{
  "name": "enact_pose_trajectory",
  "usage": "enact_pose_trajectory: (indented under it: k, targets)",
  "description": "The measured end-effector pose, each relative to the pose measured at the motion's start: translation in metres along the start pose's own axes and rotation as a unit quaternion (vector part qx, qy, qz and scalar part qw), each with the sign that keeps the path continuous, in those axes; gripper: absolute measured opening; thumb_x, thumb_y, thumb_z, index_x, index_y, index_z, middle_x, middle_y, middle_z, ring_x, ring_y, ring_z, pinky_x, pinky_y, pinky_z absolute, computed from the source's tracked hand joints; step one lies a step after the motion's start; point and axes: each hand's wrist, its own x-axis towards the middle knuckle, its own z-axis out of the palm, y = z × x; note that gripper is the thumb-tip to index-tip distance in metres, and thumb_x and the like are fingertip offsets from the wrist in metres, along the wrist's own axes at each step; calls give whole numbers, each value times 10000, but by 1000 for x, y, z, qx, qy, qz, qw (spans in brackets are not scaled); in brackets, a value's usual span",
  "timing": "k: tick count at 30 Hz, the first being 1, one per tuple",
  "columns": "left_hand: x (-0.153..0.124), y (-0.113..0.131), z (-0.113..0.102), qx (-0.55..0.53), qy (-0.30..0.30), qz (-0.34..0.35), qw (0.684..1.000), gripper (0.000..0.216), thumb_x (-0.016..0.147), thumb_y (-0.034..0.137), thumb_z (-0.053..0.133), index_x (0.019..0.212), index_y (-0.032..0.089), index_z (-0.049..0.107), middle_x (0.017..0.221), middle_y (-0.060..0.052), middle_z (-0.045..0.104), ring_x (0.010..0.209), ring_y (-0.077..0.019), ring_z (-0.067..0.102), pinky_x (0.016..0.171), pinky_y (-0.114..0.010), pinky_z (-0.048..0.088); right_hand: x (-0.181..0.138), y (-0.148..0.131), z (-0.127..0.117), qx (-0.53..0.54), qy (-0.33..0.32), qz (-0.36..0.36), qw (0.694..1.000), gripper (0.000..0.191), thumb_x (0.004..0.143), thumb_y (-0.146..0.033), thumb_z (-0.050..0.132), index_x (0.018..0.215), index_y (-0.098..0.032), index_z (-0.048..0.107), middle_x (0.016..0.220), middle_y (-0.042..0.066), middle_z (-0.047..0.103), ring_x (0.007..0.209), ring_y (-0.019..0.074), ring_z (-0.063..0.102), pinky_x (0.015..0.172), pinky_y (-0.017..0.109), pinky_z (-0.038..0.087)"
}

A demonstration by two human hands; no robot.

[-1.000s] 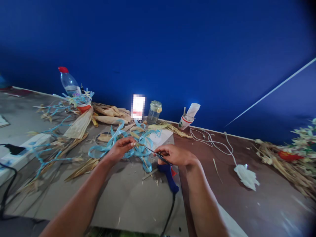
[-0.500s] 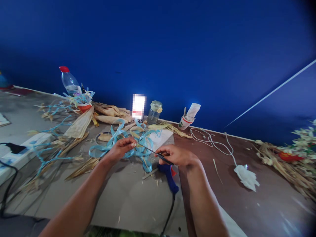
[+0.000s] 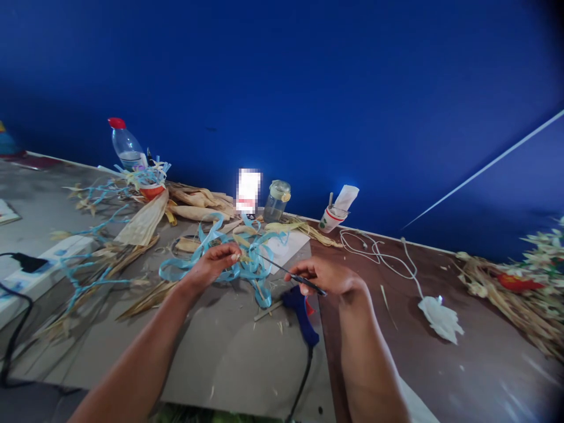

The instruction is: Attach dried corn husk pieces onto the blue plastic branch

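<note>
My left hand [image 3: 218, 261] is closed in a pinch on a small pale-yellow piece [image 3: 244, 257], which looks like dried corn husk. Thin dark tweezers [image 3: 304, 282] lie in the grip of my right hand [image 3: 324, 275], their tip pointing left toward that piece. A small gap seems to separate tip and piece. Behind and beneath the hands spreads a tangle of light-blue ribbon [image 3: 259, 291]. Just below my right hand, a blue glue gun [image 3: 304, 317] rests on the table, its cord running toward the front edge.
Dried husks [image 3: 198, 202], a red-capped bottle [image 3: 126, 144], a glass jar [image 3: 277, 202] and a paper cup [image 3: 332, 218] line the wall. Blue-wrapped stems [image 3: 94, 288] and a power strip [image 3: 48, 264] lie left. At right are a white cable [image 3: 396, 258], crumpled tissue [image 3: 440, 317] and a dried bouquet [image 3: 506, 288].
My right hand has shifted slightly right, drawing the tweezers' tip away from the small piece. My left hand stays nearly in place, still pinching.
</note>
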Motion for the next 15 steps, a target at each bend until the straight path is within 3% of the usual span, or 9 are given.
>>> enact_pose_trajectory:
  k: [7,15]
  targets:
    - [-2,9,-4,36,-122,-22,992,241,795,360,630,709,134,632,714,-27,501,692,-139,435,651,-256,339,1,11,-9,8,-73,9,997,470,665,-332,707,1029,-41,641,627,-14,554,520,57,421,479,171,326]
    - [-1,6,-2,40,-165,-30,985,214,790,343,627,710,148,665,713,-45,523,687,-156,456,656,-265,347,6,15,-10,32,-128,14,991,648,592,-477,773,1028,-14,651,610,1,574,517,65,457,472,166,331]
